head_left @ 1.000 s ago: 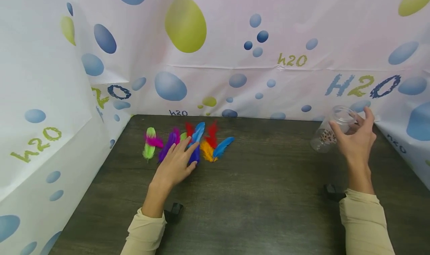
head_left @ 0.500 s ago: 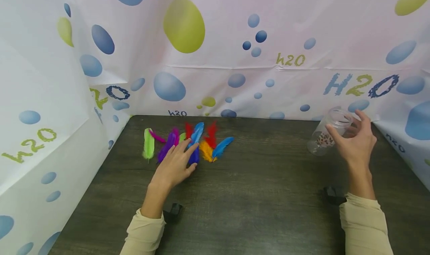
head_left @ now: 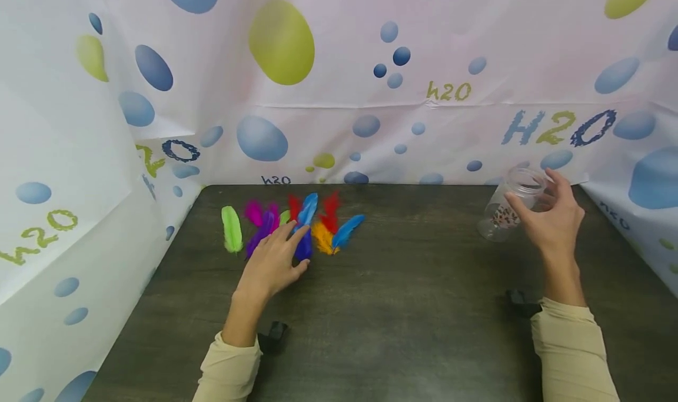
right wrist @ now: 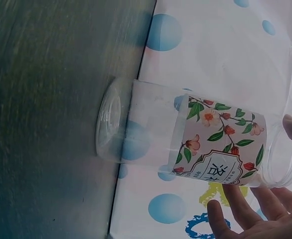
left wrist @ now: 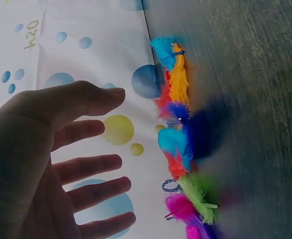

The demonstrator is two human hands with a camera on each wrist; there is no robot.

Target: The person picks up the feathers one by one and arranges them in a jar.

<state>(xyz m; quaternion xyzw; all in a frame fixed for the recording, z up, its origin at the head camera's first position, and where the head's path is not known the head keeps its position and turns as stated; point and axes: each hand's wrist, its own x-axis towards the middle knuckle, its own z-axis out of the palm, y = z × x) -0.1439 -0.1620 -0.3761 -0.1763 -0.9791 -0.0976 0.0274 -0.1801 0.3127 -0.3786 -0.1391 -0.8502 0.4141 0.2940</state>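
Observation:
My left hand (head_left: 270, 266) reaches over a row of coloured feathers, its fingers spread and holding nothing. In the left wrist view a gap separates the fingertips from the feathers. A lime feather (head_left: 231, 229) lies apart at the left end. Near it are a magenta feather (head_left: 254, 212) and a purple feather (head_left: 261, 237). Blue feathers, orange feathers (head_left: 323, 237) and red feathers (head_left: 331, 211) lie farther right; my hand covers part of the row. At the right, my right hand (head_left: 553, 219) holds a clear lidless jar (right wrist: 151, 124) near its neck, thumb and fingers on opposite sides. Its label (right wrist: 220, 139) shows flowers.
The dark wooden table (head_left: 392, 308) meets a white sheet (head_left: 339, 55) with blue and green drops at the back and sides. Black wrist straps (head_left: 275, 330) show at both wrists.
The magenta feather has shifted right, off the lime feather. My right hand and the jar have come slightly nearer to me. My left hand has stayed over the feathers.

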